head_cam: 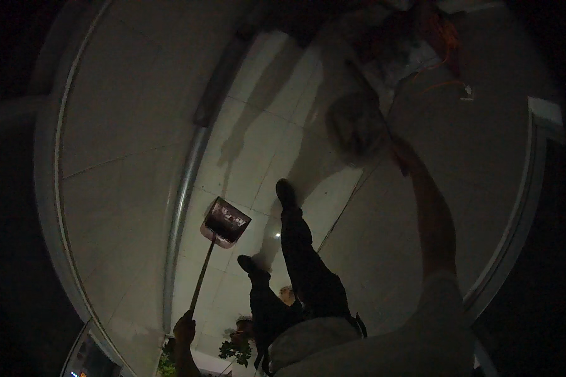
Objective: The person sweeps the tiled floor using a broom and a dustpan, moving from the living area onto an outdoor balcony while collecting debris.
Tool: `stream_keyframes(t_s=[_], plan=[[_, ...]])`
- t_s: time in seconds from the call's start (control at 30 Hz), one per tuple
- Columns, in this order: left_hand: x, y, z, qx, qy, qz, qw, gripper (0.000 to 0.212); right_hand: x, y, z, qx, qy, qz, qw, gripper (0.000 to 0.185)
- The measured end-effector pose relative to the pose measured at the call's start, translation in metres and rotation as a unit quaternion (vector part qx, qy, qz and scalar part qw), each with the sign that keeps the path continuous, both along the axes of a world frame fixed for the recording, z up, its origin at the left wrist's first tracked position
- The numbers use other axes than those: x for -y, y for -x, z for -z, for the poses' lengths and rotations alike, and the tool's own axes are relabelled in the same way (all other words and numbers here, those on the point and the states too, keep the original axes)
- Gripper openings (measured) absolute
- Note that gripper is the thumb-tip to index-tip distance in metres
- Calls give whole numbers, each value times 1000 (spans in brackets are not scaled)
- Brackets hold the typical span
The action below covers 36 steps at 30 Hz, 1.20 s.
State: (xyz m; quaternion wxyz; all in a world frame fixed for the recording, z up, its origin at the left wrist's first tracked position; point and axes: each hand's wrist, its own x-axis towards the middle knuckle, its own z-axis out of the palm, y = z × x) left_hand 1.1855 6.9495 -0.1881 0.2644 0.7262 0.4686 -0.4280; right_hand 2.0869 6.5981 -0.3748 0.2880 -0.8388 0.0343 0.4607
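In dim light, my left hand grips the long handle of a long-handled dustpan. The pan is low over or on the tiled floor, and pale scraps lie in it beside its comb-like teeth. At the right, my right hand is closed around a dark stick that slants up and to the left. A blurred, roundish translucent thing is beside the stick; I cannot tell what it is or whether it touches the hand. Whatever is at the stick's far end is lost in the dark.
A metal rail runs along the left of the floor. Dark and pale items with an orange cord lie at the upper right. Green leafy plants stand near my feet's side at the bottom. A pale ledge curves along the right.
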Motion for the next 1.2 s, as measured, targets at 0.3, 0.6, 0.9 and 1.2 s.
stream_keyframes(t_s=[0.3, 0.6, 0.9, 1.2], plan=[[6, 26, 0, 149, -38, 56, 987, 44, -114, 118, -62, 18, -39, -49, 998, 49], [1, 18, 6, 62, -33, 34, 997, 39, -105, 283, -70, -79, -67, -58, 993, 63], [6, 32, 8, 83, -41, 58, 994, 38, -79, 290, -103, -48, -21, -3, 999, 56], [20, 25, 1, 97, -61, 27, 993, 38, -123, 120, -6, 61, -76, 5, 995, 44]])
